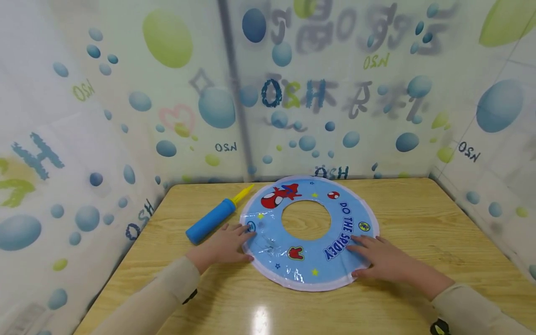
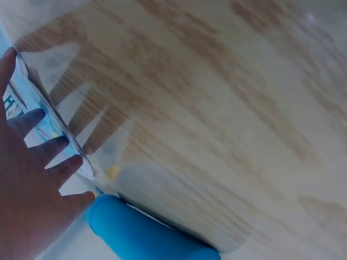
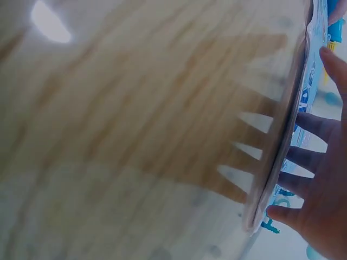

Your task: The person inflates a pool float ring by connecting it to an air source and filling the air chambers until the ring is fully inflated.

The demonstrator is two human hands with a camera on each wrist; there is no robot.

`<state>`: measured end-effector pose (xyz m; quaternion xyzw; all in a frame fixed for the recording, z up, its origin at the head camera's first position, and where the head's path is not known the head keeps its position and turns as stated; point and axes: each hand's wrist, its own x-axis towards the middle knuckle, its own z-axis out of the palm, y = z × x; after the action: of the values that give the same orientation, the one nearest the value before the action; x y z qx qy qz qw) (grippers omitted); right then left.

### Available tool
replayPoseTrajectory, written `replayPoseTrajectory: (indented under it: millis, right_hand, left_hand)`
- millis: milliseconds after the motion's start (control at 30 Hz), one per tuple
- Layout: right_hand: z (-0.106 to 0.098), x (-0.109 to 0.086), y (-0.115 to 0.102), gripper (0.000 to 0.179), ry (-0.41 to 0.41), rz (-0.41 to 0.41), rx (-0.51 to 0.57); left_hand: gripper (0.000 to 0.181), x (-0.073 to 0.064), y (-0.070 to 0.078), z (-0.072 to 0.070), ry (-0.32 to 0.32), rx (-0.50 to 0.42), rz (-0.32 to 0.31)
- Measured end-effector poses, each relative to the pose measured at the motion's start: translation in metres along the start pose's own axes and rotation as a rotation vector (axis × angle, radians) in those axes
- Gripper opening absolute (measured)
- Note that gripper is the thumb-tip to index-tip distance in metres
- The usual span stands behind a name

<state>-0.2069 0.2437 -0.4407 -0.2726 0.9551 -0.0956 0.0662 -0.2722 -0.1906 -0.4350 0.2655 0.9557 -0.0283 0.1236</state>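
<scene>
A flat, deflated blue swim ring [image 1: 268, 253] with a pale pink edge, a red cartoon figure and printed lettering lies on the wooden table. On its left edge rests my left hand [image 1: 224, 244], fingers spread over the vinyl. My right hand [image 1: 383, 260] touches the ring's right edge near the lettering, its fingers also spread. Both wrist views show straight, separated fingers along the ring's rim. Just left of the ring lies a blue hand pump [image 1: 211, 221] with a yellow nozzle [image 1: 244, 194], close to my left hand; its body appears in the left wrist view too.
The wooden table [image 1: 435, 228] meets a patterned curtain [image 1: 201, 135] of blue and green bubbles along its back edge. More of this sheeting hangs at the left and right sides. The ring's far edge reaches the table's back edge.
</scene>
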Motion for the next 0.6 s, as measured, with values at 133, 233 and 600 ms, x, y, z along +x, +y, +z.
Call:
replayPoseTrajectory:
  millis: [133, 233, 600]
  right_hand:
    - [0.002, 0.004, -0.001, 0.075, 0.024, 0.016, -0.017]
    - [0.004, 0.006, 0.001, 0.071, 0.039, 0.029, -0.019]
    - [0.001, 0.0, 0.021, 0.064, 0.028, 0.024, 0.124]
  left_hand:
    - [0.078, -0.001, 0.002, 0.0, -0.003, 0.008, 0.007]
    - [0.078, -0.002, 0.004, -0.001, -0.005, 0.019, 0.006]
    - [0.076, -0.009, 0.023, -0.003, -0.025, 0.006, 0.046]
